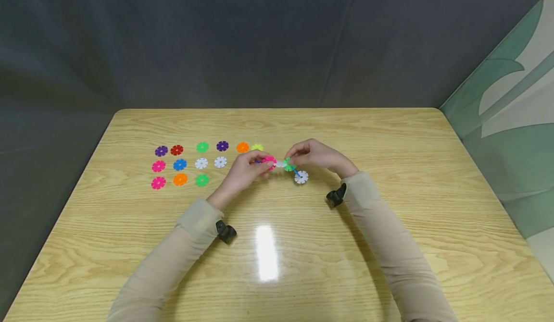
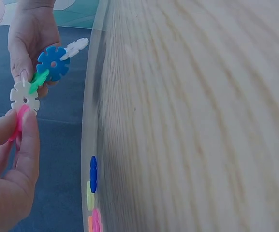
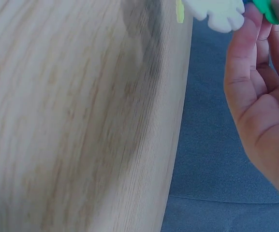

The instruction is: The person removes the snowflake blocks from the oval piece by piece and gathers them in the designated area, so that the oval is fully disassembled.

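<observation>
Both hands hold a chain of notched plastic discs joined slot to slot, raised above the wooden table. My left hand pinches the pink disc at one end between thumb and fingers. Joined to it is a white disc, followed by a green disc, which my right hand pinches. Past the green one come a blue disc and, at the far end, another white disc. Fingers hide parts of the pink and green discs.
Loose notched discs lie in rows left of the hands, among them a red disc, an orange disc and a purple disc. A yellow disc lies just beyond the left hand. Dark cloth hangs behind the table.
</observation>
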A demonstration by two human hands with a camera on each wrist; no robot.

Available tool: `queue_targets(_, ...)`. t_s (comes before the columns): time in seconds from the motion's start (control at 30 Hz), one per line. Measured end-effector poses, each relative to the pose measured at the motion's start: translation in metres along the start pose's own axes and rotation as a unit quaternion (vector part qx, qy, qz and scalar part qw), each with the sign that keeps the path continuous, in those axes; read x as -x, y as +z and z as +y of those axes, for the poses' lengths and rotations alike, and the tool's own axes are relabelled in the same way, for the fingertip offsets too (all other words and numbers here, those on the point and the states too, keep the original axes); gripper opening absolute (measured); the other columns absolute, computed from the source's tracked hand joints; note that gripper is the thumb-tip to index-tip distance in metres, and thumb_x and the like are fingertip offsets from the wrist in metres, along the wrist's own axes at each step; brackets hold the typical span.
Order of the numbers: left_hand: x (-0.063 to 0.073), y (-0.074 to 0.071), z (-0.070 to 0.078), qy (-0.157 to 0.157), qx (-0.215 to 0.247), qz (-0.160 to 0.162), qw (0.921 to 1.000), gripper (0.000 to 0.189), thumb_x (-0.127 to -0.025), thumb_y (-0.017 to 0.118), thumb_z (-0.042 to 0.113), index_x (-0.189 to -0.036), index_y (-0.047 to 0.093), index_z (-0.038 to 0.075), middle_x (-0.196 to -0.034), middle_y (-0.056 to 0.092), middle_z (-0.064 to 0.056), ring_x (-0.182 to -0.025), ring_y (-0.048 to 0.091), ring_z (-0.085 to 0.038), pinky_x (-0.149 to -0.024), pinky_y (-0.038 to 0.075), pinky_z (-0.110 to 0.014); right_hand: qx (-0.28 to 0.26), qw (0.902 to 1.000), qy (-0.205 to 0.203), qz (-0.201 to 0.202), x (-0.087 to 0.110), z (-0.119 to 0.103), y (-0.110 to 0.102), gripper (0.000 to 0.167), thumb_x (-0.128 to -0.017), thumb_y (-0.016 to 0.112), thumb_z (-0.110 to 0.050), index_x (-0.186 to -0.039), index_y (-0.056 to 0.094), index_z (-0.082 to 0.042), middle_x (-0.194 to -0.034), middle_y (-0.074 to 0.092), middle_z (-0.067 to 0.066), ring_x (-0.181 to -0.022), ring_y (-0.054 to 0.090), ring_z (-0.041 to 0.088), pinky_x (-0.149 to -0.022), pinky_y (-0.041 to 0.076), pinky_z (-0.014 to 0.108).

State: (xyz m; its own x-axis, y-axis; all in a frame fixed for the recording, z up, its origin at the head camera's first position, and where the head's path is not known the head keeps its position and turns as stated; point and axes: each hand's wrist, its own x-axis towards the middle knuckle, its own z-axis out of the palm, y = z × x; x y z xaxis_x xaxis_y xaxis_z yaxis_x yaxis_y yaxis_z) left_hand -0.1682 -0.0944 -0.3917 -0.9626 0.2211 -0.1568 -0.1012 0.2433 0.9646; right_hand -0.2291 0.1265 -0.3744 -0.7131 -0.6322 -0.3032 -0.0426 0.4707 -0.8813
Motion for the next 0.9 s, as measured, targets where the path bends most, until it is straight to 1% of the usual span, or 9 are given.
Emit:
queue_targets(0.13, -0.0004, 0.0008, 0.0, -0.005, 0.004, 0.019, 0.9998, 0.025, -0.093, 0.061, 0.011, -0.115, 0.064, 0.0, -0.11, 0.067, -0.019, -0.096, 0.066, -0.036, -0.08, 0.059, -0.037, -0.005, 1.0, -0.002, 0.0, -0.0002, 0.0, -0.0004, 0.022, -0.095, 0.057, -0.013, -0.11, 0.064, 0.001, -0.085, 0.067, -0.007, -0.083, 0.063, 0.021, -0.086, 0.053, 0.037)
queue_targets(0.27, -0.001, 0.0016, -0.001, 0.005, 0.004, 0.031, 0.9995, 0.025, -0.093, 0.062, 0.01, -0.115, 0.065, 0.0, -0.107, 0.068, -0.021, -0.093, 0.066, -0.037, -0.077, 0.06, -0.038, -0.007, 1.0, -0.003, 0.0, -0.0006, -0.0005, -0.0005, 0.022, -0.095, 0.056, -0.012, -0.11, 0.064, 0.001, -0.086, 0.067, -0.007, -0.084, 0.064, 0.021, -0.087, 0.054, 0.037)
queue_targets(0.37, -0.0004, 0.0012, -0.0013, 0.005, -0.002, 0.039, 0.9992, 0.026, -0.092, 0.063, 0.012, -0.116, 0.066, 0.002, -0.105, 0.07, -0.019, -0.088, 0.067, -0.037, -0.07, 0.059, -0.033, -0.011, 0.9999, -0.003, -0.001, -0.0001, -0.0008, -0.0004, 0.021, -0.095, 0.056, -0.012, -0.11, 0.064, 0.002, -0.086, 0.067, -0.006, -0.084, 0.064, 0.02, -0.089, 0.054, 0.04)
queue_targets(0.43, 0.0003, 0.0002, -0.001, -0.001, -0.008, 0.042, 0.9991, 0.025, -0.091, 0.064, 0.014, -0.114, 0.068, 0.004, -0.102, 0.072, -0.017, -0.082, 0.067, -0.035, -0.062, 0.056, -0.028, -0.014, 0.9999, -0.006, -0.003, 0.0006, -0.0013, -0.0003, 0.021, -0.095, 0.056, -0.012, -0.109, 0.063, 0.002, -0.085, 0.067, -0.006, -0.082, 0.064, 0.019, -0.089, 0.054, 0.042)
queue_targets(0.5, 0.0014, -0.0011, 0.0, -0.007, -0.015, 0.041, 0.999, 0.024, -0.091, 0.066, 0.016, -0.112, 0.069, 0.006, -0.099, 0.073, -0.016, -0.076, 0.067, -0.033, -0.057, 0.052, -0.024, -0.015, 0.9998, -0.008, -0.006, 0.001, -0.0018, 0.0, 0.021, -0.095, 0.056, -0.012, -0.108, 0.063, 0.002, -0.084, 0.066, -0.006, -0.081, 0.064, 0.02, -0.088, 0.053, 0.044)
queue_targets(0.57, 0.0021, -0.002, 0.0002, -0.009, -0.02, 0.035, 0.9992, 0.024, -0.09, 0.066, 0.017, -0.111, 0.069, 0.005, -0.097, 0.073, -0.015, -0.073, 0.066, -0.03, -0.055, 0.05, -0.023, -0.014, 0.9998, -0.01, -0.008, 0.0014, -0.0021, 0.0002, 0.02, -0.095, 0.056, -0.012, -0.108, 0.064, 0.002, -0.083, 0.066, -0.006, -0.08, 0.064, 0.022, -0.087, 0.053, 0.045)
queue_targets(0.63, 0.0027, -0.0027, 0.0008, -0.014, -0.022, 0.029, 0.9992, 0.024, -0.09, 0.067, 0.017, -0.111, 0.069, 0.005, -0.097, 0.073, -0.015, -0.071, 0.066, -0.028, -0.056, 0.052, -0.025, -0.013, 0.9998, -0.01, -0.011, 0.0016, -0.0023, 0.0005, 0.019, -0.095, 0.055, -0.011, -0.107, 0.064, 0.002, -0.082, 0.065, -0.006, -0.08, 0.063, 0.024, -0.085, 0.053, 0.045)
queue_targets(0.73, 0.0032, -0.0031, 0.0019, -0.018, -0.032, 0.025, 0.999, 0.024, -0.09, 0.067, 0.016, -0.111, 0.069, 0.005, -0.097, 0.073, -0.015, -0.07, 0.064, -0.027, -0.062, 0.056, -0.029, -0.012, 0.9998, -0.013, -0.014, 0.0015, -0.0023, 0.001, 0.018, -0.095, 0.054, -0.009, -0.106, 0.064, 0.002, -0.081, 0.065, -0.007, -0.079, 0.062, 0.023, -0.083, 0.053, 0.043)
queue_targets(0.9, 0.004, -0.0032, 0.0039, -0.019, -0.048, 0.024, 0.9984, 0.023, -0.09, 0.067, 0.016, -0.109, 0.069, 0.005, -0.099, 0.073, -0.015, -0.069, 0.063, -0.027, -0.063, 0.056, -0.031, -0.012, 0.9997, -0.015, -0.016, 0.0015, -0.0029, 0.0014, 0.017, -0.095, 0.053, -0.006, -0.105, 0.063, 0.004, -0.08, 0.064, -0.008, -0.076, 0.061, 0.019, -0.082, 0.053, 0.042)
